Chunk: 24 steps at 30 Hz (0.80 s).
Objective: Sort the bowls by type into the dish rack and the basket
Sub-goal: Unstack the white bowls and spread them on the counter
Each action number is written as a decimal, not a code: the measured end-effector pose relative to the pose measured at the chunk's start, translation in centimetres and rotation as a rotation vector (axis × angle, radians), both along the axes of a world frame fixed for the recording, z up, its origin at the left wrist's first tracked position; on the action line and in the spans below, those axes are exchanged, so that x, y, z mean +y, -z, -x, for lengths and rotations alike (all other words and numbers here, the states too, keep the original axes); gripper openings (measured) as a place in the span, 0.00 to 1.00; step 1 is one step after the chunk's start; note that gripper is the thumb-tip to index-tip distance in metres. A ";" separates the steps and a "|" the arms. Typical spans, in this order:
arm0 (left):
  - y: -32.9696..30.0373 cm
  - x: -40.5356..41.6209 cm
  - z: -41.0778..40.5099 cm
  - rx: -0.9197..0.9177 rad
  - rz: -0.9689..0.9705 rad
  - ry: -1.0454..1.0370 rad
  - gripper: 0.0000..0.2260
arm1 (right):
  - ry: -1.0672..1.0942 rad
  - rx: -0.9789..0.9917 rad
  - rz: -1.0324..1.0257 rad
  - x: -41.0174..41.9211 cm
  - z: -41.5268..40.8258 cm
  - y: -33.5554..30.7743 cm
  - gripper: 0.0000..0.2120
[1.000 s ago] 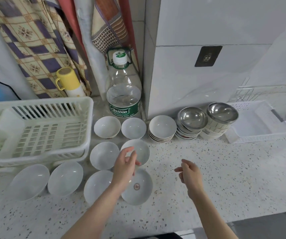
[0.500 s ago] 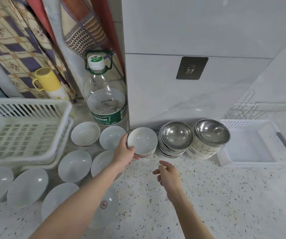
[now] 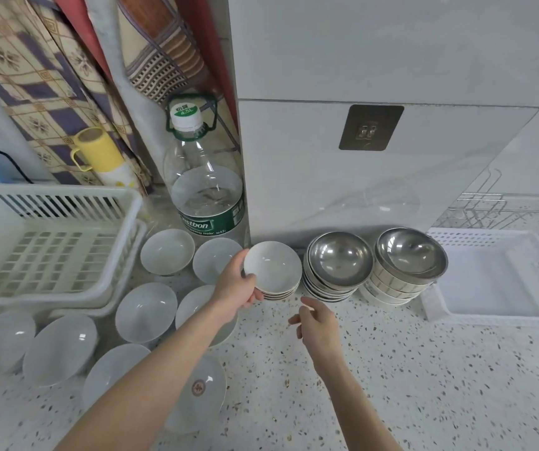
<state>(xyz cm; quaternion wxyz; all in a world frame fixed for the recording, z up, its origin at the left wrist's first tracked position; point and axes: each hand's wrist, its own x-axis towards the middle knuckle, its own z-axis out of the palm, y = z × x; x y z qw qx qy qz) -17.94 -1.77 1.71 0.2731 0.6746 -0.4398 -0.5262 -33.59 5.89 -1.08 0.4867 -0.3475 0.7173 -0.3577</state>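
Left hand (image 3: 237, 288) fingers pinch the top saucer (image 3: 273, 266) of its stack beside the water bottle (image 3: 204, 187); right hand (image 3: 318, 323) loosely open, empty; lift straight, steadying lower saucers.

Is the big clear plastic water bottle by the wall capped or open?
Capped. The clear plastic water bottle stands upright with its white cap seated on the neck, and is partly filled.
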 end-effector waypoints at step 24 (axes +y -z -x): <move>-1.9 8.0 -6.9 0.253 0.078 -0.433 0.26 | 0.044 0.337 0.004 -4.0 -5.4 -1.7 0.12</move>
